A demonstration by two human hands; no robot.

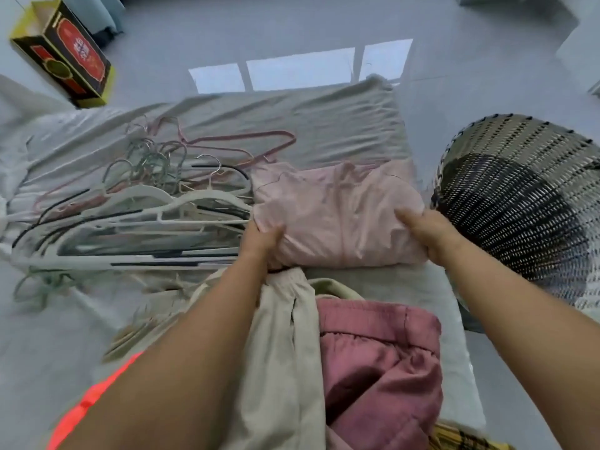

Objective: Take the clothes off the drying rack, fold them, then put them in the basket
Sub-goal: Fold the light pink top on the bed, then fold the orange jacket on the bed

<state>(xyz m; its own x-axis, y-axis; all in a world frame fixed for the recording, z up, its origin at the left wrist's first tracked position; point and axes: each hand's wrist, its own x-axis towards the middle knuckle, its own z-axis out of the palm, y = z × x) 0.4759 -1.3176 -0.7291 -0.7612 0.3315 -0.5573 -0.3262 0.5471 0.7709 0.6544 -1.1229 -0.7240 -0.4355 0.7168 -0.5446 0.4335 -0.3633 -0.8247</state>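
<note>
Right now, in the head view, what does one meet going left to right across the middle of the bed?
pile of hangers → left hand → folded pink garment, gripped at both ends → right hand → woven basket

1. Pale pink garment: folded into a thick, roughly rectangular bundle, lying flat. I hold it at both ends. My left hand grips the left edge, and my right hand grips the right edge with the thumb on top.
2. Basket: round, woven in dark and light strands, mouth open. It stands just beside my right-hand grip, on its outer side. The inside is dark and I cannot make out any contents.
3. Beige garment: unfolded and crumpled, on the near side of my left-hand grip, beside that forearm.
4. Dusty-rose garment: bunched, elastic waistband showing, touching the beige garment, between my forearms.
</note>
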